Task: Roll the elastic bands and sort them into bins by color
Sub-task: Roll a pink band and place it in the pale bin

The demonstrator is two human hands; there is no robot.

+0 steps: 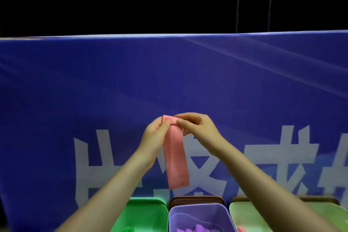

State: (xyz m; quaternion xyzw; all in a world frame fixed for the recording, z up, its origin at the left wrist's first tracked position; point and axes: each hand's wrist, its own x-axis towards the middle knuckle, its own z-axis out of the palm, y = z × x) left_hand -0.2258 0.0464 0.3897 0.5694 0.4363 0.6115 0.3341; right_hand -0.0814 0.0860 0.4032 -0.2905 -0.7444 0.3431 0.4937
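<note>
Two hands, left hand [153, 134] and right hand [195, 126], pinch the pink band's [176, 158] top end, rolling barely begun; purple bands [195, 229] already lie in the purple bin [199, 211] nearby.

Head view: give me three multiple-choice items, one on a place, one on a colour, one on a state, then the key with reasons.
1. Where is the pink band?
A. In the purple bin
B. Held in the air above the bins
C. Flat on the banner

2. What colour is the middle bin?
A. Purple
B. Red
C. Yellow

3. How is the band now?
A. Fully rolled
B. Knotted
C. Mostly hanging loose

Key: 1 B, the left hand and right hand pinch its top; 2 A, its walls are purple; 3 C, only the top edge is folded.
</note>
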